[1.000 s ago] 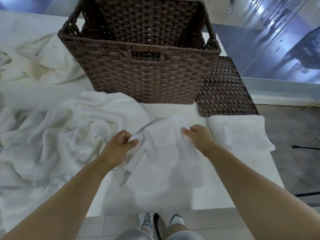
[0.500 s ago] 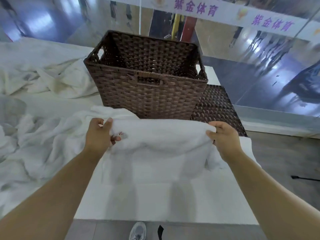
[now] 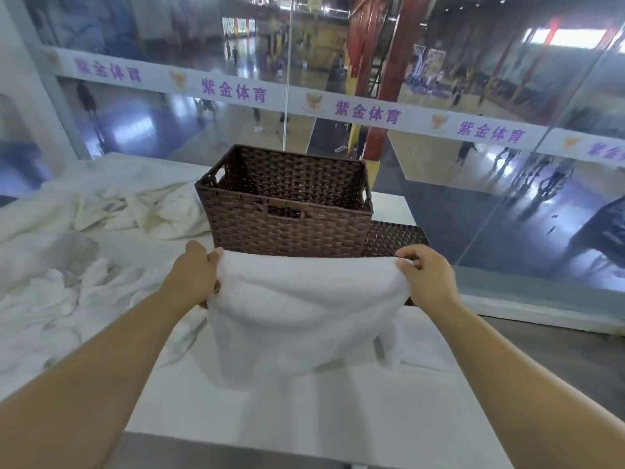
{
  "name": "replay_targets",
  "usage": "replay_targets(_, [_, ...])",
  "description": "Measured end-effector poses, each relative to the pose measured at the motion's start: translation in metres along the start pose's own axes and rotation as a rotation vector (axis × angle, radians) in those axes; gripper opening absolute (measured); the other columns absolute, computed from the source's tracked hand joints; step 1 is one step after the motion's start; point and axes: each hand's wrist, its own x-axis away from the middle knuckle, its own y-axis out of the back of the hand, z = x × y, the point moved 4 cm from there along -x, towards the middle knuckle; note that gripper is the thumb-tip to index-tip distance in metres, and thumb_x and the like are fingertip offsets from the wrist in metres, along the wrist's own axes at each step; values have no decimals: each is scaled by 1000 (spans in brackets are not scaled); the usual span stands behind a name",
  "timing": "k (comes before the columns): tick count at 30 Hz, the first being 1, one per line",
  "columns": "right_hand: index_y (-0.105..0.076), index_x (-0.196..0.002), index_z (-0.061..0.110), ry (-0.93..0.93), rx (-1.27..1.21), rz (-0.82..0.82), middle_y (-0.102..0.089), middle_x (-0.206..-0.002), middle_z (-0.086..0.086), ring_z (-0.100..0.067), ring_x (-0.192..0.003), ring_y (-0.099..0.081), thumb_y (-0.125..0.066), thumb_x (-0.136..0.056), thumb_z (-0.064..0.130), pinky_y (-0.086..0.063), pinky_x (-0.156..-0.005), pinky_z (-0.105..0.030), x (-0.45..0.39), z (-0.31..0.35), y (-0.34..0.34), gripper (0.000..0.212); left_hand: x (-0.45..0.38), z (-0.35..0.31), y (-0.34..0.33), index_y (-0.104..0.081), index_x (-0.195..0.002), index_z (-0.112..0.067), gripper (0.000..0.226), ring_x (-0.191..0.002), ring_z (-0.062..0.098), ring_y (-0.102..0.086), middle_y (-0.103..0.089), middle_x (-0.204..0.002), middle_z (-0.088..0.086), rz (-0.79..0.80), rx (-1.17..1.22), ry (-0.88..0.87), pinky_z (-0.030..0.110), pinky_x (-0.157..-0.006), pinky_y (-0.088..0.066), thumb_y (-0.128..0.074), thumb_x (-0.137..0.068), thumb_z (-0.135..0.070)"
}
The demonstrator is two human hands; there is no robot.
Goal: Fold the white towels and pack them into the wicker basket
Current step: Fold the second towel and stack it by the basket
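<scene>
White towel point(image 3: 304, 316) stretched mid-frame between left hand point(image 3: 194, 275) and right hand point(image 3: 427, 279), both pinching top corners; wicker basket point(image 3: 287, 211) just behind.

hands: two, left hand point(image 3: 192, 275), right hand point(image 3: 427, 277) | held towel point(image 3: 304, 319): one | wicker basket point(image 3: 287, 211): one | basket lid point(image 3: 394, 236): one

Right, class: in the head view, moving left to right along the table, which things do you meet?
Towel pile → left hand → held towel → right hand. The basket stands behind the towel, so it is left out of the order.
</scene>
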Motion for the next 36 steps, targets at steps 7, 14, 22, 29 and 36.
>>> replay_targets(7, [-65,-115,9,-118,-264,239,-64,-108,-6,-23,-98,-61,-73,-75,-6,-49,-80,-29,11,16,20,44,18,-6,32,-49,-87,-3,39,-57,19,-48,-56,-69,13,-206,121,-47,30,-53,-34,-38,-99,-38])
replay_targets(14, [-69,-113,3,115,149,108,-66,-115,-12,-26,-106,-60,-74,-77,-1,-45,-88,-28,23,39,39,37,43,-6,40,-67,-85,-12,24,-75,17,-58,-64,-82,3,64,329,-102,35,-75,-52,-82,-70,-23])
replay_targets(22, [-70,-97,-4,261,313,-63,-66,-103,-23,-34,-96,-61,-54,-91,-5,-44,-77,-24,33,79,65,17,61,-33,71,-64,-82,-34,50,-81,14,-67,-73,-76,-7,-38,234,-304,21,-80,-50,-92,-45,-14])
replay_targets(29, [-69,-109,17,301,189,-90,-60,-117,-9,-27,-104,-53,-57,-94,17,-45,-98,-37,30,85,82,19,77,-51,102,-58,-64,-33,26,-69,17,-53,-57,-68,-4,-209,-125,-530,21,-63,-39,-75,-77,-17])
replay_targets(36, [-54,-100,19,223,30,165,-56,-95,7,-15,-87,-53,-46,-99,28,-48,-75,-31,62,54,68,11,84,-24,89,-58,-86,-12,18,-82,24,-54,-58,-84,3,-210,135,-420,36,-78,-46,-57,-93,-28])
